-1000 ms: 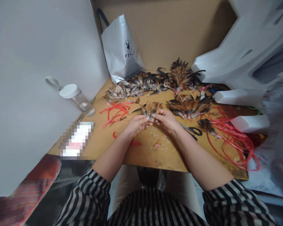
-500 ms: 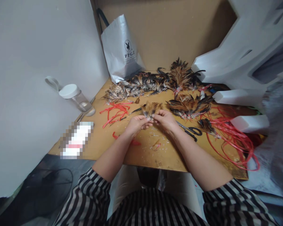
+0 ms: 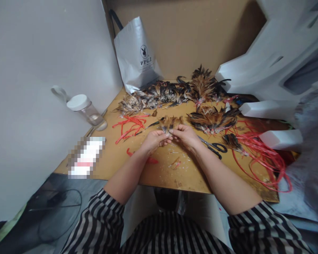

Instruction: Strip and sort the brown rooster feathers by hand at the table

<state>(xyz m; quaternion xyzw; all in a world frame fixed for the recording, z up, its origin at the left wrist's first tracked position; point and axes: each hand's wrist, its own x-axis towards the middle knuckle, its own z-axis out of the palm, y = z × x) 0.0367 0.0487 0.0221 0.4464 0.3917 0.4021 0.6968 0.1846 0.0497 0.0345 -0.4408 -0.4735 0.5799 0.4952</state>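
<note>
A small bunch of brown feathers (image 3: 170, 122) fans upward between my two hands, above the middle of the table. My left hand (image 3: 156, 139) pinches its lower end from the left, thumb on top. From the right, my right hand (image 3: 184, 136) pinches the same end, and the fingertips of both hands nearly meet. The quill ends are mostly hidden by my fingers. Just right of my right hand lie black-handled scissors (image 3: 217, 148). Beyond them rests a fan of brown and black feathers (image 3: 213, 120).
Feather piles (image 3: 159, 95) line the table's (image 3: 153, 178) back edge, before a silver bag (image 3: 135, 53). Red strips (image 3: 129, 127) lie left, and a red ribbon coil (image 3: 270, 158) spreads right beside white foam blocks (image 3: 281, 139). A white-lidded bottle (image 3: 86, 111) stands left, behind a blurred-out rectangle (image 3: 86, 158).
Almost nothing differs. Both hands keep their pinch on the feather bunch, and the fingers shift only very slightly.
</note>
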